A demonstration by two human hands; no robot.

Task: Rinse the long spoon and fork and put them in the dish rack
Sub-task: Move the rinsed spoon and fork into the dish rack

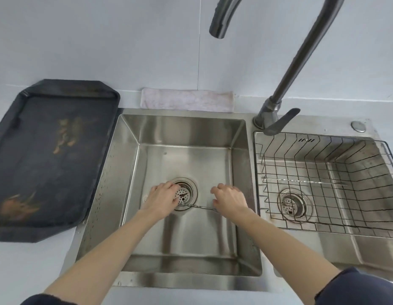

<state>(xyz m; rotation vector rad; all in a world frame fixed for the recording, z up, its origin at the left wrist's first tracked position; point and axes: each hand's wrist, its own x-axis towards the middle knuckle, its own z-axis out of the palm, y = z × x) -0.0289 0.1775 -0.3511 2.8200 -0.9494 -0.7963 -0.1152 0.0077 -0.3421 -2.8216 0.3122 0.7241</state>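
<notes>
A thin metal utensil with a twisted handle (pixel 202 207) lies low in the left sink basin (pixel 184 137), beside the drain strainer (pixel 184 193). My left hand (pixel 163 198) reaches palm down over the strainer, fingers curled at the utensil's left end. Whether it grips the utensil is hidden. My right hand (pixel 229 200) hovers at the handle's right end with its fingers spread. A second long silver utensil (pixel 305 181) lies across the wire dish rack (pixel 367 172), which sits in the right basin. I cannot tell which one is the spoon or the fork.
The tall faucet (pixel 301 53) arcs over the left basin with no water running, and its lever (pixel 281 122) points toward the rack. A dark tray (pixel 48 161) rests on the counter at the left. A folded cloth (pixel 186 100) lies behind the sink.
</notes>
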